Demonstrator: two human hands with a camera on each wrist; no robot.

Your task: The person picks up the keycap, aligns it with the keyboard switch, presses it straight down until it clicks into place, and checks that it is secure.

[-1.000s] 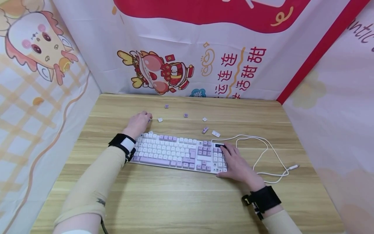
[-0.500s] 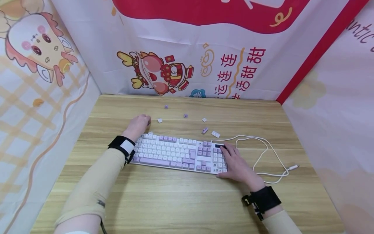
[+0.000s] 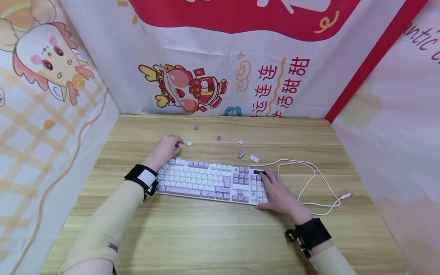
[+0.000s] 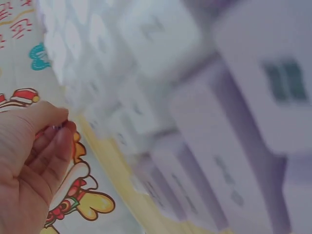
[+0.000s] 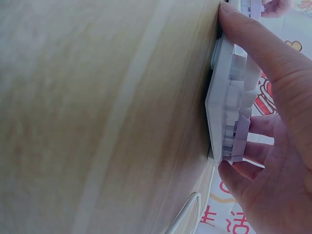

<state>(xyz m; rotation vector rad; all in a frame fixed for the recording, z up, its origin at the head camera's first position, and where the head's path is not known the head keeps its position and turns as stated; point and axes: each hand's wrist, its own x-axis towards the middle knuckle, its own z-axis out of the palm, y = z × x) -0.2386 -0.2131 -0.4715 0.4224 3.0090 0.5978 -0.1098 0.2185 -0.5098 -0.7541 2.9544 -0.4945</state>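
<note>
A white and purple keyboard [image 3: 192,177] lies across the table. Just past its far left corner, my left hand [image 3: 164,149] pinches a small purple keycap [image 3: 178,144] between thumb and fingers. The left wrist view shows this left hand [image 4: 34,156] beyond blurred keys, its keycap mostly hidden by the fingertips. A loose white keycap [image 3: 189,143] lies right beside it. My right hand [image 3: 280,193] grips the right end of the keyboard. In the right wrist view, the thumb lies along the keyboard's [image 5: 226,100] near edge and the fingers reach over its far side.
Behind the keyboard lie scattered keycaps: purple ones [image 3: 196,128] [image 3: 219,137], a small white one [image 3: 240,142], a longer purple one [image 3: 241,154] and a longer white one [image 3: 254,158]. A white cable [image 3: 319,179] loops at the right. Printed cloth [image 3: 206,42] walls the table.
My left hand has shifted slightly towards the keyboard and turned, so the purple keycap shows more at its fingertips. The right hand stays in place on the keyboard.
</note>
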